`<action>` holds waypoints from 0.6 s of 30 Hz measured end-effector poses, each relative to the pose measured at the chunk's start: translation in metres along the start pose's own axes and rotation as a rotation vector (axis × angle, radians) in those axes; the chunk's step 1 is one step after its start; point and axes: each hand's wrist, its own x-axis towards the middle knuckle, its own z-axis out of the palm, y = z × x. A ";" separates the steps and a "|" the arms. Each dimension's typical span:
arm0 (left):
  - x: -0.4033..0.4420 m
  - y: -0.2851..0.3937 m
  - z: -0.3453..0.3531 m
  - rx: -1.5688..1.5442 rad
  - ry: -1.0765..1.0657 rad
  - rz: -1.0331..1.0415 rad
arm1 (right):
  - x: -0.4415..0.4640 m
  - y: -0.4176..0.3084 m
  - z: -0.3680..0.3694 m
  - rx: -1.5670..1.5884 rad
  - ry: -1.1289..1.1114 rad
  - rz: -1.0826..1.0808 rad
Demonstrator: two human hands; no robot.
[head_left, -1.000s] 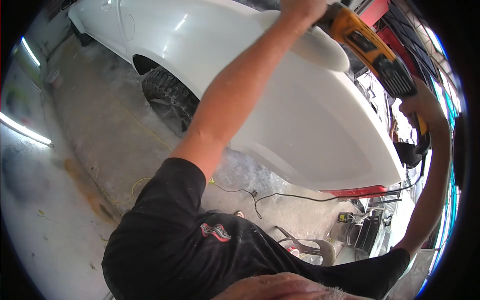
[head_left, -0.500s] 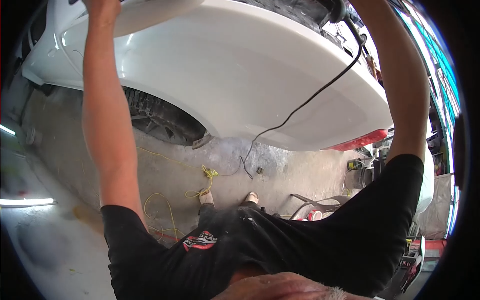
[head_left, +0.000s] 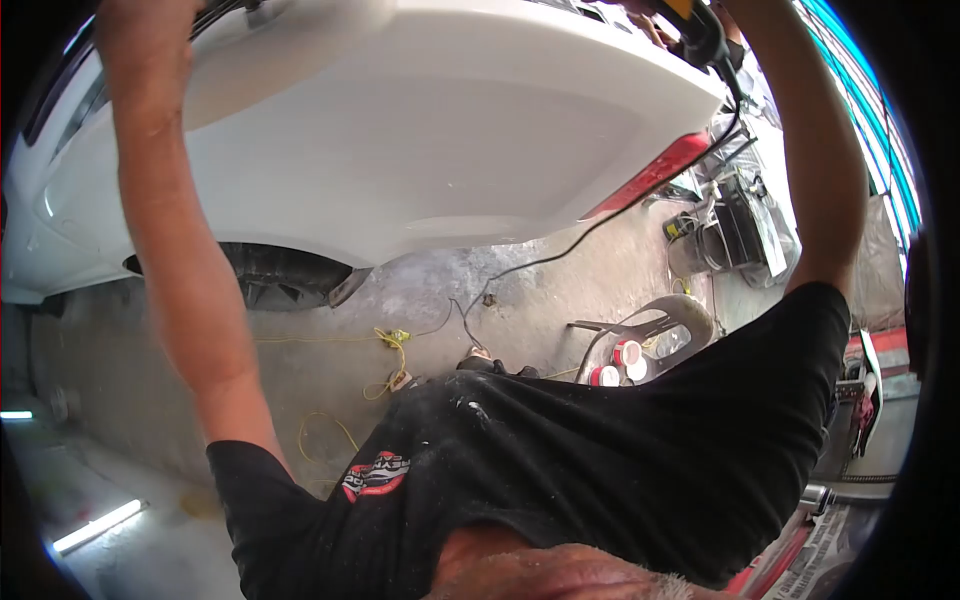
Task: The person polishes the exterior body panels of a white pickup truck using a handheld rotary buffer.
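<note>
My left hand (head_left: 148, 45) is at the top left, cut off by the frame edge and closed beside a dark handle of a power polisher. The polisher's pale round pad (head_left: 305, 60) is blurred over the white car panel (head_left: 430, 130). At the top right, the tool's yellow-and-black rear end (head_left: 690, 22) shows, with a black cord (head_left: 570, 250) hanging from it. The middle of the tool lies above the frame. Beside that rear end my right forearm (head_left: 815, 150) reaches past the top edge, so my right hand is hidden from view.
Below the panel are a wheel arch (head_left: 285, 268) and a red tail light (head_left: 655, 172). A yellow extension cord (head_left: 390, 345) lies on the concrete floor by my feet. Red-and-white tins (head_left: 627, 352) rest on a chair (head_left: 690, 318). Bins and equipment (head_left: 740, 230) stand at the right.
The view has shifted right along the car, showing more of the tail light, chair and tins. My left hand sits further left and lower in view. The cord's upper end has swung right.
</note>
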 end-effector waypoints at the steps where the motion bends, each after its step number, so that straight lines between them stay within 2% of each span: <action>1: -0.028 0.055 0.015 -0.078 0.030 -0.068 | -0.008 0.016 -0.002 0.002 0.007 0.032; 3: -0.044 0.094 0.037 -0.164 0.007 -0.119 | -0.024 0.050 -0.003 0.013 0.016 0.087; 5: -0.044 0.105 0.064 -0.189 -0.094 -0.126 | -0.039 0.075 -0.003 0.115 -0.032 0.087; 6: -0.046 0.112 0.078 -0.207 -0.140 -0.149 | -0.051 0.086 -0.001 -0.057 0.070 0.172; 7: -0.047 0.120 0.093 -0.223 -0.185 -0.173 | -0.056 0.106 -0.003 -0.022 0.058 0.173; 9: -0.042 0.119 0.141 -0.201 -0.167 -0.176 | -0.065 0.154 -0.011 0.047 0.039 0.165; 10: -0.053 0.141 0.143 -0.233 -0.191 -0.104 | -0.075 0.158 -0.025 0.081 -0.176 0.255; 13: -0.055 0.145 0.210 -0.050 0.024 0.114 | -0.098 0.199 -0.017 -0.081 -0.060 0.474; 14: -0.058 0.161 0.218 -0.126 -0.101 -0.008 | -0.105 0.216 -0.020 -0.122 -0.113 0.504; 17: -0.069 0.182 0.261 -0.177 -0.033 0.127 | -0.137 0.233 -0.014 -0.288 -0.060 0.566; 18: -0.074 0.189 0.273 -0.241 -0.078 0.118 | -0.143 0.241 -0.015 -0.282 -0.058 0.578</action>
